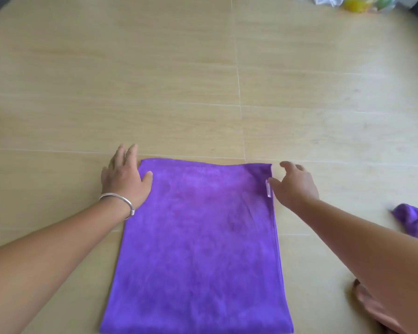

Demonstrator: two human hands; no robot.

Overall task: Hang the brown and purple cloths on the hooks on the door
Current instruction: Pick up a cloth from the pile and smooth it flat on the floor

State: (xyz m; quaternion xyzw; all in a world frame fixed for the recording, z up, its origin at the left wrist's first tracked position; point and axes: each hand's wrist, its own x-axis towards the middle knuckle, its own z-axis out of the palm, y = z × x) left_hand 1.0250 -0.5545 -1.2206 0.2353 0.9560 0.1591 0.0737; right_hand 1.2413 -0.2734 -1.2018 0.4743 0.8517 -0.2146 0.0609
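A purple cloth [198, 244] lies folded flat on the pale wooden floor, its far edge away from me. My left hand [124, 175], with a silver bangle on the wrist, rests flat at the cloth's far left corner, thumb on the fabric. At the far right corner my right hand [296, 185] hovers with relaxed, spread fingers, its thumb by the small loop tag on the cloth's right edge. A brown cloth [372, 309] peeks out under my right forearm at the lower right. No door or hooks are in view.
A second bunched purple cloth [415, 221] lies at the right edge. Plastic bags with yellow and green items [357, 3] sit at the far top right. A dark object fills the top left corner.
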